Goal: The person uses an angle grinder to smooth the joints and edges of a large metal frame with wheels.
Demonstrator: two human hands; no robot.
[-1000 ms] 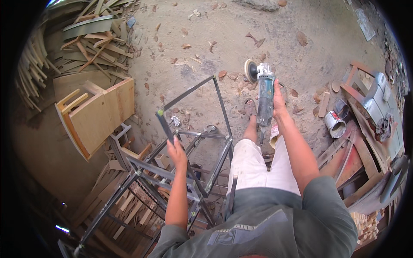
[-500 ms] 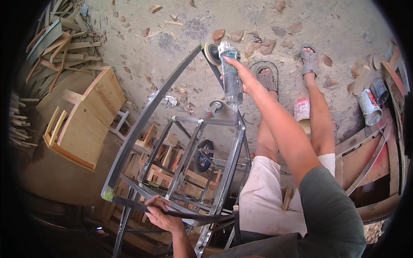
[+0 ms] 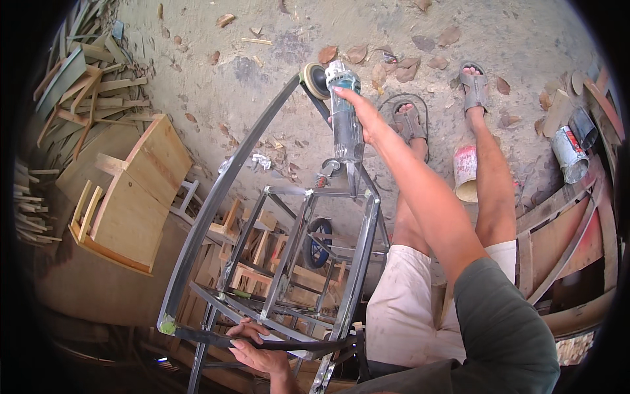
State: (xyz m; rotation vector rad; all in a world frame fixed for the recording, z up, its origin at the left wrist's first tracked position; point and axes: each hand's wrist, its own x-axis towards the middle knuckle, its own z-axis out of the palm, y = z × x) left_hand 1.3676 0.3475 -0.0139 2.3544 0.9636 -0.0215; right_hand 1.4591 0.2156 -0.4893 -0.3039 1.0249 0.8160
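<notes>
My right hand [image 3: 356,113] is wrapped round the body of an angle grinder [image 3: 348,134] with a grey-and-teal casing. Its round pale disc [image 3: 315,80] is at the far corner of a dark metal frame [image 3: 233,164]; whether it touches the metal I cannot tell. A long curved bar of this frame runs down the left to a corner with a greenish patch [image 3: 167,324]. At the near side my left hand [image 3: 254,351] is closed round the dark near bar, with fingers showing on the far side and the thumb on the near side. Welded crossbars [image 3: 289,256] fill the frame's middle.
A wooden panel piece [image 3: 134,190] and a scrap-wood pile [image 3: 92,85] are at left. Beneath the frame are wood offcuts and a small wheel [image 3: 317,243]. A cord [image 3: 426,121] loops by my sandalled foot. Paint-stained cans [image 3: 466,174] and curved wooden pieces [image 3: 564,243] are at right.
The view has shifted a little, so the frame and my left hand appear slightly lower. The grinder appears slightly further left, its disc still at the same corner. Both hands keep their grip.
</notes>
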